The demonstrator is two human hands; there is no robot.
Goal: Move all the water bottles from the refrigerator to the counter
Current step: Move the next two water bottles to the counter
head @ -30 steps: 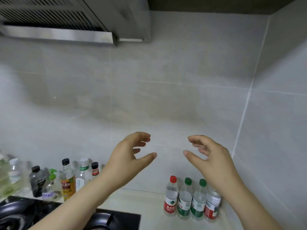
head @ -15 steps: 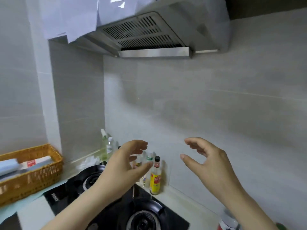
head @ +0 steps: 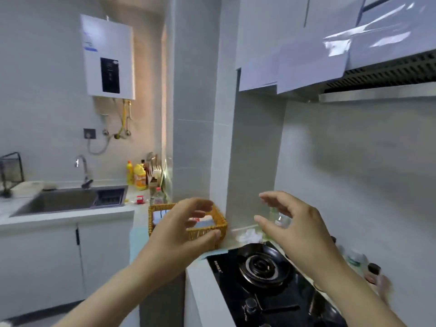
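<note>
Head: two empty hands [head: 181,230] [head: 295,227], one wicker basket [head: 221,223]

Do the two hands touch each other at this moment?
Apart. The head view shows a plain gap between the left hand and the right hand; the tiled wall shows between their fingertips.

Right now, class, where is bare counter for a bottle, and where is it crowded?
Bare: the counter strip in front of the sink; the white edge left of the hob. Crowded: the corner with yellow bottles behind the basket, and the small bottles between hob and wall.
</note>
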